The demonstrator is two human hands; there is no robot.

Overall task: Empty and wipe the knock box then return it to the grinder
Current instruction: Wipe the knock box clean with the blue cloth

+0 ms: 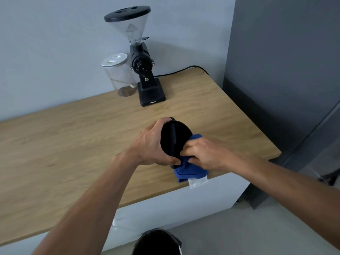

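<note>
The black round knock box (179,134) is tilted on its side above the wooden counter, its opening and black knock bar facing right. My left hand (153,144) grips its left wall and rim. My right hand (202,154) presses a blue cloth (189,171) against the box's lower right rim, with some fingers inside the opening. A white label hangs from the cloth. The black coffee grinder (145,70) with a clear hopper stands at the back of the counter, well apart from the box.
A clear jar (119,76) with a white lid stands left of the grinder. The grinder's black cable (184,69) runs along the back right. The wooden counter (73,144) ends at its right edge beside a dark grey cabinet (285,70). A black bin (158,242) sits on the floor below.
</note>
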